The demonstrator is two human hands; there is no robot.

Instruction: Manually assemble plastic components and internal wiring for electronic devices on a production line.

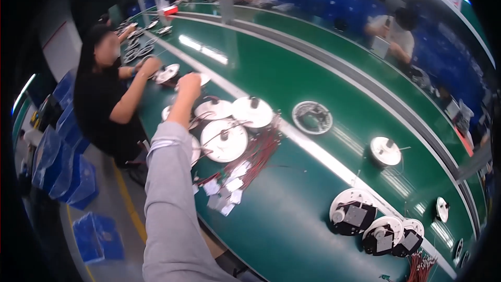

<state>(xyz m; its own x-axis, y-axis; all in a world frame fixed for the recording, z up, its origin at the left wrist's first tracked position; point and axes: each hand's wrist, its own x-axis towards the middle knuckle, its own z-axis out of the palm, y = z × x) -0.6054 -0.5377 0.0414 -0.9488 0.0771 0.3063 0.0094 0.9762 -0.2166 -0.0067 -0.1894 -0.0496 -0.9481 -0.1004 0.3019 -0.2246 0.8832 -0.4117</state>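
Note:
My left hand (189, 84) reaches far out over the bench, its fingers curled closed against a white round disc (204, 79). The back of the hand hides the fingertips, so I cannot tell what they grip. Just below it lie several white round housings, among them a large one (224, 140) with a black stub in its middle and another white housing (253, 112) to its right. Thin wires run across them. A bundle of dark red wires (261, 151) with white connectors (229, 190) spreads beside the housings. My right hand is out of view.
White discs with black plates (355, 213) stand at the near right, by more red wires (420, 269). Beyond the pale strip are a ring-shaped part (312, 118) and a white housing (386, 151). A co-worker (104, 94) handles parts at left. Blue bins (98, 237) stand on the floor.

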